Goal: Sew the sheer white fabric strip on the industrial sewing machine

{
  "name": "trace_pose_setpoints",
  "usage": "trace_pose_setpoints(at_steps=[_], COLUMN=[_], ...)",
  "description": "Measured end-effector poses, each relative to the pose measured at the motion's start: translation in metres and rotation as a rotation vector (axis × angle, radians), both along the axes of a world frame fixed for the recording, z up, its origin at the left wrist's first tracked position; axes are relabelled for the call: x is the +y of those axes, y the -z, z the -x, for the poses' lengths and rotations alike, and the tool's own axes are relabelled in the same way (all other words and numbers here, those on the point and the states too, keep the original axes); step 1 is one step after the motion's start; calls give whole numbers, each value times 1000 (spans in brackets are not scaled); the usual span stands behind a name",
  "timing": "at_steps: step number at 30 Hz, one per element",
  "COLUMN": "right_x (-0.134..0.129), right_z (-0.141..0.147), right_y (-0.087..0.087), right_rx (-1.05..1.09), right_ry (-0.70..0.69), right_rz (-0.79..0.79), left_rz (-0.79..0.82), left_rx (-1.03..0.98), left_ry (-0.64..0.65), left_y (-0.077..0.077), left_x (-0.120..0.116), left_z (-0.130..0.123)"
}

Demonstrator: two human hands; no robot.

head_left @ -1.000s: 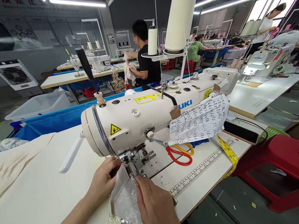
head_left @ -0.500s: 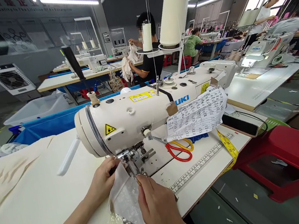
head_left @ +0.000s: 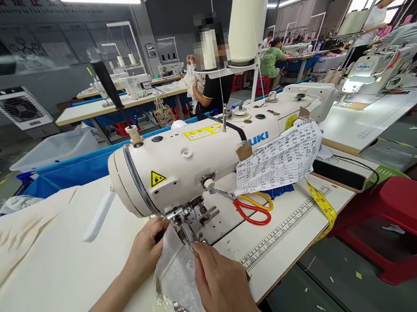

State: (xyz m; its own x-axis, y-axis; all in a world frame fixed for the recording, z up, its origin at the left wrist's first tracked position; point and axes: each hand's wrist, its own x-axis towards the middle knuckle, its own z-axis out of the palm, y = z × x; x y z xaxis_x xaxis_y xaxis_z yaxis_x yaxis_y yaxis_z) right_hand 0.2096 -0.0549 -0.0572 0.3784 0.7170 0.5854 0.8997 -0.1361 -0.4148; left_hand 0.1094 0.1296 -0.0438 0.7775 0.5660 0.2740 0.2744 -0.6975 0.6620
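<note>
A white sewing machine stands over a piece of thin white fabric. At the fabric's left edge, close by the needle area, my left hand is closed with the cloth pinched in its fingers. My right hand is closed on the fabric's right edge, just in front of the presser foot; its fingertips are partly hidden. Red-handled scissors with one yellow loop lie on the machine bed, their blades under a handwritten paper sheet.
A yellow tape measure hangs over the table's right edge, near a dark phone. Cream cloth lies at far left. A red stool stands at right. Large thread cones rise behind the machine. Other people work beyond.
The whole view has shifted slightly, so things sit a little further right. Both hands keep their hold on the fabric at the machine. A person behind has moved their hands and cloth.
</note>
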Motion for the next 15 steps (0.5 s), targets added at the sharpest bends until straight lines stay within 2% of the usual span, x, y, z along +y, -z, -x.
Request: trace_pose_setpoints(at_steps=[15], right_x=[0], right_z=[-1], right_y=[-1], right_rx=[10], right_ry=[-13], right_rz=[12], left_rz=[-8], left_rx=[5], left_ry=[-9], left_y=[0], left_x=[0], left_z=[0])
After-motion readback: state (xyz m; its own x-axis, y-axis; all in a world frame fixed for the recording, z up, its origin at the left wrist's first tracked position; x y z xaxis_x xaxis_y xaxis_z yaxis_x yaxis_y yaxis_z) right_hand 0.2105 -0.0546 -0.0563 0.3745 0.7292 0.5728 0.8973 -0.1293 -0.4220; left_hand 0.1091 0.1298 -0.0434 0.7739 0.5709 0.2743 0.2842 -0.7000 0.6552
